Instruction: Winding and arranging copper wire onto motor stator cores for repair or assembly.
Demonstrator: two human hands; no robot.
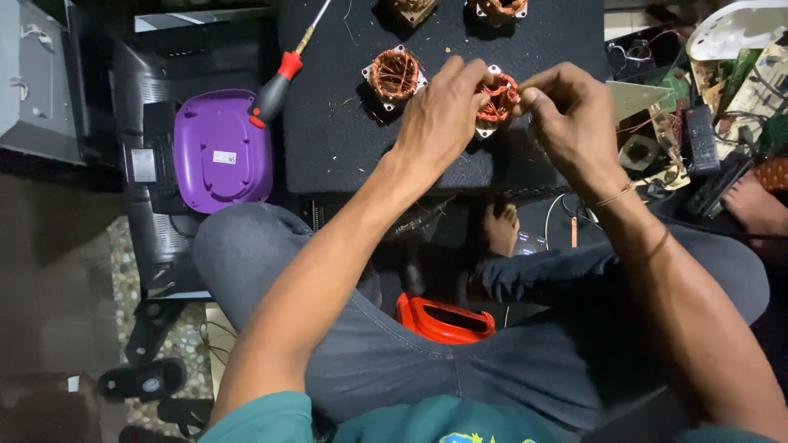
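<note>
Over the black work mat (pixel 345 148), my left hand (pixel 439 115) closes round a copper-wound motor stator (pixel 497 98) while my right hand (pixel 566 115) pinches its fine winding wire (thin, easily snapped); the rigid metal frame looks the safest grip. A second stator (pixel 395 75) lies beside it.

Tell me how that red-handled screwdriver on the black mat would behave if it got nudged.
The screwdriver would likely roll, since its handle looks round and it lies flat on the black mat. It probably stays stiff: the shaft looks like straight metal. The mat's rough surface may slow any sliding.
</note>
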